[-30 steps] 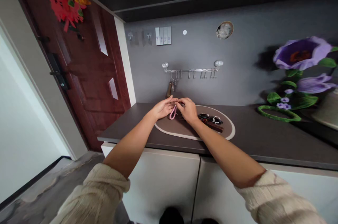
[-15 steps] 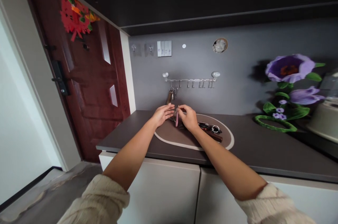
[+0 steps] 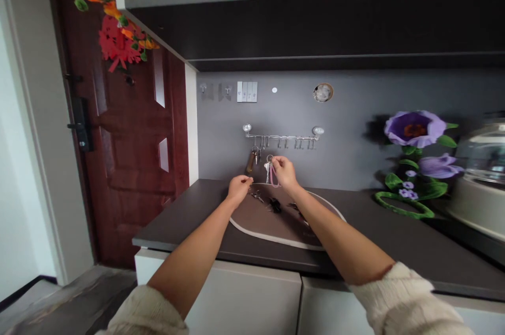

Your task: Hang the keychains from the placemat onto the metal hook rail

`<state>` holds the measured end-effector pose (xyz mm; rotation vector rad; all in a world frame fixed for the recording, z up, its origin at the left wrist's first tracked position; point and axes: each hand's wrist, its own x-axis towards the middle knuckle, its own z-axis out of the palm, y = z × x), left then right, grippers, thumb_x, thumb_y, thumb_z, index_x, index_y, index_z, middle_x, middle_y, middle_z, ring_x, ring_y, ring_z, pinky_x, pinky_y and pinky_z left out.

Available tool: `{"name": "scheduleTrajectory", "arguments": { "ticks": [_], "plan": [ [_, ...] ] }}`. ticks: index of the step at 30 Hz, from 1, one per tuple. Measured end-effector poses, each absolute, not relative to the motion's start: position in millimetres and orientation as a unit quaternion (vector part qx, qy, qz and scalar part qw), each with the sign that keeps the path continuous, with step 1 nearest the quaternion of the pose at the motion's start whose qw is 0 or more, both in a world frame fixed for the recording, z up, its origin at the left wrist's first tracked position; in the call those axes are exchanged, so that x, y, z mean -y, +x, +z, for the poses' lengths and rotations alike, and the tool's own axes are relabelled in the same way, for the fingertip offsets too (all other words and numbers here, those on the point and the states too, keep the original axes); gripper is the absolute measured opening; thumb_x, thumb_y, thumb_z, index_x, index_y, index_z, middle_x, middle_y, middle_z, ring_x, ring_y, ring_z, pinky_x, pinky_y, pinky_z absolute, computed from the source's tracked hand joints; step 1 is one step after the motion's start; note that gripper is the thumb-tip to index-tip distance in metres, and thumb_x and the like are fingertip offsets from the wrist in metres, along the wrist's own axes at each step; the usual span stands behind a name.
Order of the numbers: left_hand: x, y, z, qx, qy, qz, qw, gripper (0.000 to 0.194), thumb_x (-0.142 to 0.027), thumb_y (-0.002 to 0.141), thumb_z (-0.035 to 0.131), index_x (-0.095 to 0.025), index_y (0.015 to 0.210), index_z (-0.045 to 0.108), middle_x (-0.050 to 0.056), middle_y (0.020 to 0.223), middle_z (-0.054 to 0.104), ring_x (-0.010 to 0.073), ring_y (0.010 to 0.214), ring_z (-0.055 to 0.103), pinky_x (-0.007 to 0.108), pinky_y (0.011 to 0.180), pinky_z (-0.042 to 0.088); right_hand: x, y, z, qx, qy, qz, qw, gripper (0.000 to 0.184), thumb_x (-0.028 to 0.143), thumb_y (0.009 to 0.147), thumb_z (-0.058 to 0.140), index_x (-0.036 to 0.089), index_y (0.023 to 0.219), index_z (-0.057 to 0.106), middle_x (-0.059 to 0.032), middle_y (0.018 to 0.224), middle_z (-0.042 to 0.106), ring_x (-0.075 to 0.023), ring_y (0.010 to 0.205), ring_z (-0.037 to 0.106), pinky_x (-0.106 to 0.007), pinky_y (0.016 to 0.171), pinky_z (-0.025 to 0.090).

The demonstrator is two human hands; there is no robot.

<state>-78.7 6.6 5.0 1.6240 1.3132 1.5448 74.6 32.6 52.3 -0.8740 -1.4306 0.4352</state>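
My right hand [image 3: 284, 171] pinches a bunch of keys [image 3: 268, 169] by its ring, just below the hook rail [image 3: 282, 137]. A pink strap [image 3: 273, 177] dangles from the same ring. Lower and to the left, my left hand [image 3: 239, 191] hovers over the edge of the mat, fingers curled together, with nothing visible in them. Another key bunch with a brown fob [image 3: 251, 161] hangs from the rail's left hooks. On the brown oval mat [image 3: 252, 219] lie loose keys [image 3: 258, 196] and a black key item [image 3: 275, 205]; my right forearm partly covers more things there.
A dark shelf [image 3: 315, 30] overhangs the counter [image 3: 189, 214]. Purple fabric flowers [image 3: 414, 130] and a pale appliance [image 3: 477, 193] with a clear top stand at the right. A dark red door [image 3: 138, 182] is at the left. Small clear hooks [image 3: 228, 91] are on the wall.
My right hand has lifted the keys and pink strap up toward the rail. My left hand has drawn back slightly, its fingers curling from outstretched. The view has tilted upward.
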Motion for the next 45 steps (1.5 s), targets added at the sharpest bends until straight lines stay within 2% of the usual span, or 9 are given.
{"name": "scheduleTrajectory", "arguments": {
  "ticks": [5,9,16,24,32,39,45],
  "plan": [
    [-10.4,-77.2,2.1,-0.514,0.655,0.528,0.168,0.025,-0.032,0.072,0.048,-0.014,0.063,0.063,0.001,0.055,0.057,0.0101,0.053,0.049,0.022,0.055,0.034,-62.4,69.8,75.6,0.586,-0.39,0.224,0.674,0.028,0.039,0.069,0.051,0.014,0.077,0.058,-0.0017,0.062,0.058,-0.0121,0.056,0.051,-0.025,0.058,0.042],
    [-13.1,-76.7,0.6,-0.523,0.665,0.516,0.133,0.025,-0.031,0.073,0.047,-0.014,0.065,0.064,0.002,0.06,0.06,0.0107,0.057,0.05,0.022,0.058,0.034,-82.0,63.5,88.5,0.568,-0.41,0.226,0.677,0.023,0.034,0.069,0.051,0.014,0.076,0.059,-0.0006,0.057,0.057,-0.0116,0.054,0.051,-0.024,0.055,0.043],
    [-16.0,-77.7,0.1,-0.526,0.654,0.524,0.145,0.024,-0.03,0.073,0.047,-0.014,0.065,0.064,0.002,0.06,0.06,0.011,0.057,0.051,0.022,0.059,0.035,-97.9,53.2,98.2,0.546,-0.444,0.246,0.666,0.016,0.023,0.07,0.047,0.013,0.075,0.06,-0.0006,0.057,0.056,-0.0093,0.05,0.051,-0.021,0.05,0.044],
    [-16.7,-78.0,0.7,-0.525,0.642,0.536,0.156,0.023,-0.03,0.073,0.049,-0.015,0.064,0.064,0.003,0.056,0.059,0.0121,0.057,0.052,0.023,0.059,0.035,-106.0,50.8,90.9,0.518,-0.487,0.236,0.663,0.015,0.021,0.07,0.049,0.013,0.07,0.061,-0.0024,0.055,0.057,-0.0102,0.047,0.052,-0.023,0.048,0.046],
    [-17.3,-79.5,1.2,-0.534,0.636,0.534,0.16,0.023,-0.03,0.073,0.048,-0.014,0.066,0.064,0.002,0.056,0.059,0.0118,0.056,0.051,0.023,0.058,0.035,-109.0,52.4,74.9,0.534,-0.479,0.235,0.656,0.019,0.023,0.071,0.046,0.012,0.077,0.06,-0.0016,0.06,0.059,-0.0091,0.05,0.053,-0.022,0.052,0.046],
    [-20.7,-82.3,0.0,-0.543,0.623,0.541,0.154,0.023,-0.03,0.072,0.049,-0.015,0.065,0.064,0.003,0.058,0.06,0.0124,0.058,0.052,0.023,0.059,0.036,-115.7,54.1,69.7,0.553,-0.483,0.204,0.648,0.017,0.024,0.07,0.047,0.013,0.075,0.059,-0.0003,0.06,0.059,-0.0099,0.057,0.054,-0.024,0.061,0.045],
    [-23.8,-86.5,-0.7,-0.554,0.603,0.545,0.179,0.019,-0.027,0.071,0.051,-0.015,0.068,0.065,0.004,0.063,0.062,0.0127,0.06,0.054,0.023,0.06,0.037,-115.3,59.6,62.4,0.566,-0.48,0.187,0.644,0.016,0.021,0.067,0.05,0.014,0.08,0.057,-0.0013,0.07,0.061,-0.0102,0.064,0.055,-0.025,0.068,0.044]
  ]
}}
